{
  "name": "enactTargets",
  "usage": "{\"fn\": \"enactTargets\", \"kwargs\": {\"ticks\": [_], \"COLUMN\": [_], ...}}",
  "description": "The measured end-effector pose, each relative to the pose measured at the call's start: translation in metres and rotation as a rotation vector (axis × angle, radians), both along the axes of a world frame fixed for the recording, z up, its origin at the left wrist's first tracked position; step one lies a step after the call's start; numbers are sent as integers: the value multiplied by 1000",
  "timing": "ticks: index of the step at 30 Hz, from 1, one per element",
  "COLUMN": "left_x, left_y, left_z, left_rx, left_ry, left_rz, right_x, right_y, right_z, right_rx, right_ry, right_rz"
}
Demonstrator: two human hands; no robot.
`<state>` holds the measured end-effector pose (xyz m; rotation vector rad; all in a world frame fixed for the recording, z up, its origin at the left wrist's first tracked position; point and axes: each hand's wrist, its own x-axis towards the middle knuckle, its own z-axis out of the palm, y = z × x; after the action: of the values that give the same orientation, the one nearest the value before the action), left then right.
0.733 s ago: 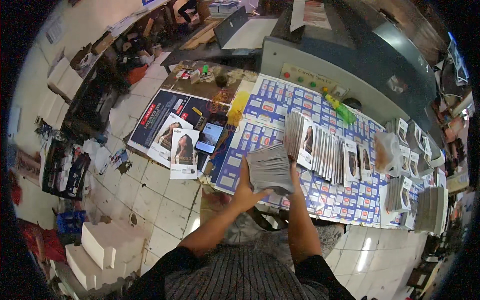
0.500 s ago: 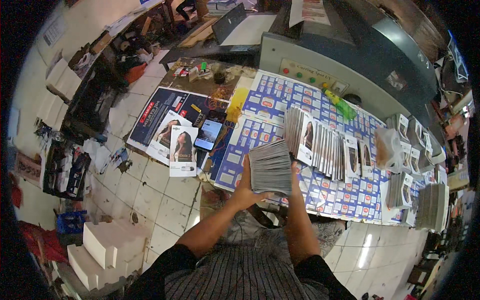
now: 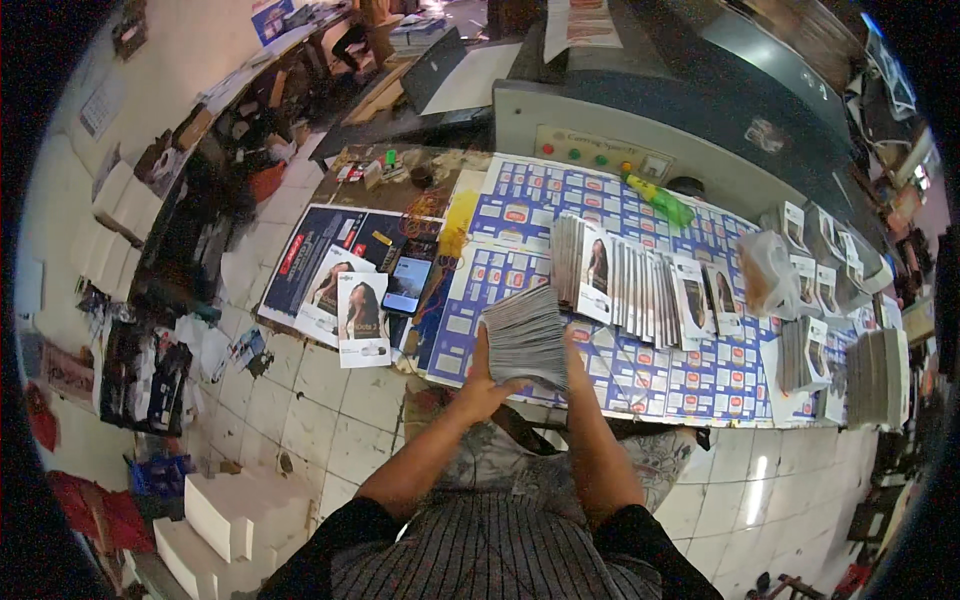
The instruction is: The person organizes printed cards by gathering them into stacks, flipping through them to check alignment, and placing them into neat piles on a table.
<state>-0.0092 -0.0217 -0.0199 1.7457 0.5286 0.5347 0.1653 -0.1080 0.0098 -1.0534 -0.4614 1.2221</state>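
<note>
A thick stack of printed cards (image 3: 526,340), edges upward, is clasped between my two hands at the table's near edge. My left hand (image 3: 482,385) wraps its left side, with the thumb along the near end. My right hand (image 3: 580,372) presses flat along the right side. The stack's far end fans slightly to the left. Just beyond and to the right, a long row of similar cards (image 3: 635,290) leans across the blue printed sheet (image 3: 500,235) on the table. Two white cards with a portrait (image 3: 363,318) lie at the left, beside a lit phone (image 3: 408,284).
Bundles of cards (image 3: 803,355) and a clear plastic bag (image 3: 768,275) stand at the right. A green bottle (image 3: 660,202) lies before the grey machine (image 3: 600,120) at the back. Red rubber bands (image 3: 425,220) sit near the phone. White blocks of paper (image 3: 215,525) are low on the left.
The stack has skewed, its far end fanning left, while my hands keep hold of both sides. The whole view has shifted a little.
</note>
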Motion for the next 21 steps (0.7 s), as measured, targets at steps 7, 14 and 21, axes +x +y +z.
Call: {"fn": "enactTargets", "kwargs": {"ticks": [7,14,21], "left_x": [17,16,33], "left_y": [-6,-39,-62], "left_z": [34,96,108], "left_rx": [-41,-369,-320], "left_ry": [-42,1,43], "left_rz": [192,36,-41], "right_x": [-6,-6,-24], "right_y": [-10,-94,-121], "right_z": [22,75,50], "right_rx": [-26,-51,-157], "right_ry": [-310,-560,-565], "right_rz": [-86,84,-128]}}
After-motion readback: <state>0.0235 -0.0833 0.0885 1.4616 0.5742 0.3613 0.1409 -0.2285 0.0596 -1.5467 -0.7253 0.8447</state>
